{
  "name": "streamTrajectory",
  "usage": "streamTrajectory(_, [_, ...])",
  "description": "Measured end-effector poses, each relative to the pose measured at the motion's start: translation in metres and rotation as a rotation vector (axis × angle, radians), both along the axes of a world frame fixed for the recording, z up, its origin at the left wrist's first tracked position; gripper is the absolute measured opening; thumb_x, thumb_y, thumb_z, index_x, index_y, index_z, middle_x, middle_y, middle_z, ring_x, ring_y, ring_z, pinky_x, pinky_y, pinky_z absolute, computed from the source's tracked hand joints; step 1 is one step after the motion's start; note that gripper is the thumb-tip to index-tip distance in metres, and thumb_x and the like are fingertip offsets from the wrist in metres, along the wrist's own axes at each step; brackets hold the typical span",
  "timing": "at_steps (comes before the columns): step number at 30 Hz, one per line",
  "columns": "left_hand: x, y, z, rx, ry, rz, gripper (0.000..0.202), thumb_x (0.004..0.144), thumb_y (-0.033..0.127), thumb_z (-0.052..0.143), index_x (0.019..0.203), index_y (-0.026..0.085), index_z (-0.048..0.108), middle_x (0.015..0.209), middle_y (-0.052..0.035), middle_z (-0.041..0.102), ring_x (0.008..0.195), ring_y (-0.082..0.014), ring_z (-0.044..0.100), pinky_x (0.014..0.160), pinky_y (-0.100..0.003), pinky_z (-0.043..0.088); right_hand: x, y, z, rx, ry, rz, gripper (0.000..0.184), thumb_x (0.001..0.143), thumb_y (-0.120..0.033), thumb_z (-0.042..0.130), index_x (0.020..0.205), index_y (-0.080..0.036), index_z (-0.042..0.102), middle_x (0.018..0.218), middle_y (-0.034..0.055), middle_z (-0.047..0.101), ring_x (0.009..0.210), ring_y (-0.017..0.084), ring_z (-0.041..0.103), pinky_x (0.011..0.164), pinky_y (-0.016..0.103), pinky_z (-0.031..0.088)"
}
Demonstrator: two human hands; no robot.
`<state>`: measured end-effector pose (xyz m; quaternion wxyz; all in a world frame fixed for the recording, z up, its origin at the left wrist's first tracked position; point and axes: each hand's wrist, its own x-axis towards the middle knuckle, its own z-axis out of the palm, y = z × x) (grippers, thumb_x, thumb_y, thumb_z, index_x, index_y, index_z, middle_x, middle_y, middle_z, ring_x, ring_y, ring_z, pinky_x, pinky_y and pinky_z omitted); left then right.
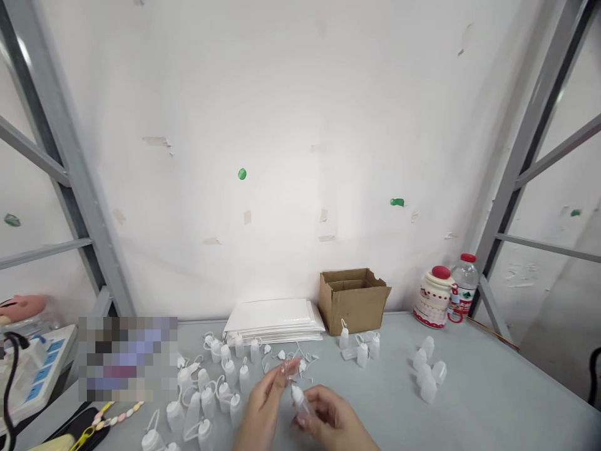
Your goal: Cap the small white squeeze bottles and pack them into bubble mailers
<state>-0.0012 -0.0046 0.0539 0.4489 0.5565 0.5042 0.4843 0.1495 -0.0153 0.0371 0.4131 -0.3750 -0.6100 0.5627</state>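
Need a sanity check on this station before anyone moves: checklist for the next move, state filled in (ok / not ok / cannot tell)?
1. Bottle held: ok, in the grip of the right hand.
2. Bottle upright: not ok, tilted with its white tip toward the left hand.
3. Left hand holding a part: cannot tell, fingertips too blurred.
4. Loose white caps on the table: ok, several lie just beyond the hands.
5. Cardboard box open at the top: ok.
6. Box contents: cannot tell, its front wall hides the bottom.
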Motion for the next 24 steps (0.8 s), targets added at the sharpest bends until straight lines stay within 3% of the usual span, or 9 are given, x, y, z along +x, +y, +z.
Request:
streamTrajectory(2, [0.000,0.000,-0.006,0.107,0.241,0.073,0.043,0.080,0.046,0.039,0.108,0.021,0.061,0.116,-0.0078,0.062,0.113,-0.0239,0.051,0.097,-0.039,0.038,0.014,-0.001,0.011,0.191,-0.162,-0.188,0.029,0.069,-0.047,0.063,0.080,-0.019,0.064,0.082,0.0046,0.060,0.079,0.019,0.056,0.075,0.029,0.044])
streamTrajectory(4, [0.001,0.000,-0.013,0.193,0.530,0.122,0.040,0.080,0.038,0.041,0.112,0.021,0.057,0.113,-0.0095,0.061,0.109,-0.0243,0.052,0.094,-0.040,0.040,0.034,-0.002,0.020,0.324,-0.282,-0.417,0.026,0.070,-0.043,0.062,0.083,-0.022,0.065,0.079,0.0033,0.055,0.074,0.018,0.053,0.072,0.029,0.044])
streamTrajectory(6, [0.002,-0.001,-0.021,0.237,0.768,0.141,0.039,0.079,0.029,0.041,0.113,0.018,0.057,0.104,-0.0115,0.061,0.101,-0.0244,0.056,0.087,-0.038,0.044,0.056,-0.001,0.024,0.349,-0.359,-0.575,0.026,0.071,-0.044,0.059,0.085,-0.022,0.064,0.069,0.0000,0.050,0.064,0.017,0.051,0.065,0.027,0.044])
streamTrajectory(9, [0.004,-0.001,-0.030,0.240,0.970,0.171,0.040,0.078,0.018,0.039,0.114,0.014,0.056,0.101,-0.0129,0.058,0.097,-0.0246,0.056,0.082,-0.036,0.045,0.088,0.005,0.020,0.320,-0.432,-0.729,0.028,0.072,-0.048,0.054,0.079,-0.021,0.057,0.057,-0.0039,0.044,0.054,0.016,0.048,0.054,0.025,0.042])
streamTrajectory(13, [0.003,-0.001,-0.033,0.212,1.046,0.152,0.040,0.078,0.018,0.037,0.115,0.015,0.054,0.101,-0.0119,0.057,0.097,-0.0239,0.055,0.081,-0.034,0.045,0.118,0.017,-0.005,0.248,-0.649,-0.794,0.025,0.072,-0.047,0.050,0.072,-0.022,0.048,0.056,-0.0035,0.051,0.049,0.015,0.049,0.048,0.025,0.039])
streamTrajectory(17, [0.001,0.000,-0.031,0.186,1.061,0.155,0.040,0.078,0.017,0.037,0.113,0.014,0.055,0.100,-0.0121,0.057,0.098,-0.0241,0.055,0.083,-0.034,0.043,0.124,0.027,-0.027,0.207,-0.805,-0.728,0.020,0.076,-0.042,0.044,0.072,-0.022,0.045,0.059,0.0008,0.059,0.052,0.018,0.055,0.050,0.028,0.039])
streamTrajectory(21, [0.001,-0.002,-0.028,0.164,1.063,0.104,0.041,0.078,0.017,0.036,0.115,0.014,0.055,0.101,-0.0129,0.057,0.099,-0.0245,0.054,0.082,-0.035,0.044,0.116,0.027,-0.029,0.180,-0.875,-0.718,0.025,0.076,-0.041,0.041,0.083,-0.019,0.051,0.064,0.0044,0.062,0.056,0.021,0.057,0.053,0.029,0.040])
streamTrajectory(24, [0.001,-0.002,-0.027,0.179,1.085,0.115,0.040,0.078,0.017,0.036,0.113,0.013,0.056,0.099,-0.0135,0.058,0.097,-0.0250,0.055,0.080,-0.035,0.045,0.115,0.016,-0.020,0.145,-0.855,-0.764,0.044,0.075,-0.047,0.044,0.103,-0.014,0.052,0.064,0.0019,0.058,0.056,0.020,0.056,0.055,0.030,0.042])
